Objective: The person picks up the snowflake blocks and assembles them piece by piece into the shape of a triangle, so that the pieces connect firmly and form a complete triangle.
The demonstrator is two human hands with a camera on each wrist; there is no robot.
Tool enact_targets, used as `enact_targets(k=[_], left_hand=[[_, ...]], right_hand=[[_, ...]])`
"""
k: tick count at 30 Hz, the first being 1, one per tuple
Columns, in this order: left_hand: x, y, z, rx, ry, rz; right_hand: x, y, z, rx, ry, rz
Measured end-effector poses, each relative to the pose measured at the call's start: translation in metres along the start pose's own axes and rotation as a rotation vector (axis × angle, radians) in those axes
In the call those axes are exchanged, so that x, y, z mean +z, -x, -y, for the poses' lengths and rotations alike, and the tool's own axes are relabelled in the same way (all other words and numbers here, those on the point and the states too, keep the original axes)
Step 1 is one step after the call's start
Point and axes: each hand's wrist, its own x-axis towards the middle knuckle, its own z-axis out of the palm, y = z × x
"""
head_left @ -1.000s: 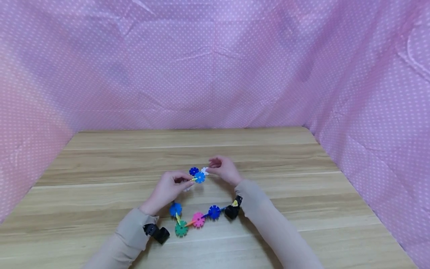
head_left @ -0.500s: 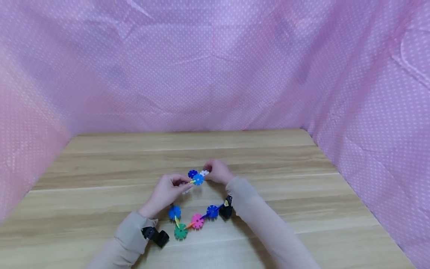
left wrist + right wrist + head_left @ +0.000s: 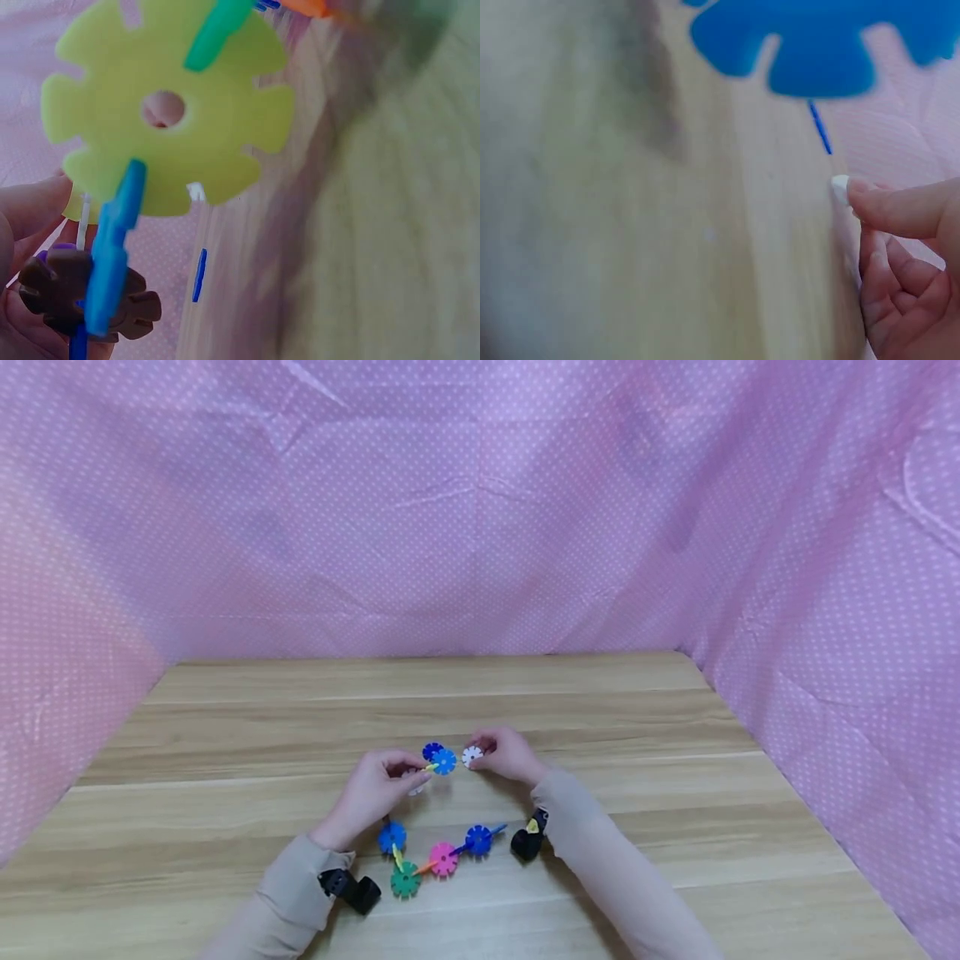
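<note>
My left hand (image 3: 378,789) pinches a chain of notched plastic discs near a yellow disc, close to its light blue end disc (image 3: 443,762). The chain loops toward the front through a blue disc (image 3: 392,837), a green disc (image 3: 406,879), a pink disc (image 3: 444,859) and a dark blue disc (image 3: 478,840). A large yellow disc (image 3: 225,150) and a brown disc (image 3: 142,307) show close up in the left wrist view. My right hand (image 3: 508,755) pinches a white disc (image 3: 472,757) between thumb and finger, a small gap right of the light blue one.
Behind the light blue disc lies a separate-looking dark blue disc (image 3: 431,748), partly covered. The wooden table (image 3: 637,710) ends at a pink dotted cloth (image 3: 480,527) behind and at the sides. Black wrist cameras hang near the chain.
My right hand has reached to the white disc, gripped it and drawn it rightward, apart from the light blue disc. My left hand has stayed nearly still with the chain.
</note>
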Motion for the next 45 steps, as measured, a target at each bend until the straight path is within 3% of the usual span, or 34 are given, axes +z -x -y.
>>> enact_targets(k=[7, 13, 19, 23, 27, 31, 39, 45], left_hand=[[0.001, 0.001, 0.005, -0.019, 0.007, -0.006], [0.001, 0.001, 0.003, -0.016, -0.005, -0.004], [0.003, 0.004, 0.000, 0.025, -0.003, 0.005], [0.005, 0.007, -0.003, 0.049, 0.008, 0.017], [0.004, 0.007, -0.005, 0.079, 0.029, 0.025], [0.002, 0.008, -0.007, 0.094, 0.036, 0.019], [-0.001, 0.010, -0.011, 0.092, 0.043, 0.025], [0.000, 0.007, -0.012, 0.091, 0.041, 0.019]], right_hand=[[-0.006, 0.017, -0.016, 0.131, -0.363, -0.032], [-0.008, 0.026, -0.022, 0.126, -0.544, -0.107], [-0.007, 0.034, -0.014, 0.069, -0.511, -0.047], [-0.008, 0.039, -0.003, -0.034, -0.416, -0.043], [-0.009, 0.044, 0.010, -0.140, -0.313, -0.098], [-0.010, 0.047, 0.019, -0.194, -0.284, -0.151], [-0.010, 0.048, 0.019, -0.207, -0.315, -0.187], [-0.012, 0.048, 0.022, -0.197, -0.257, -0.224]])
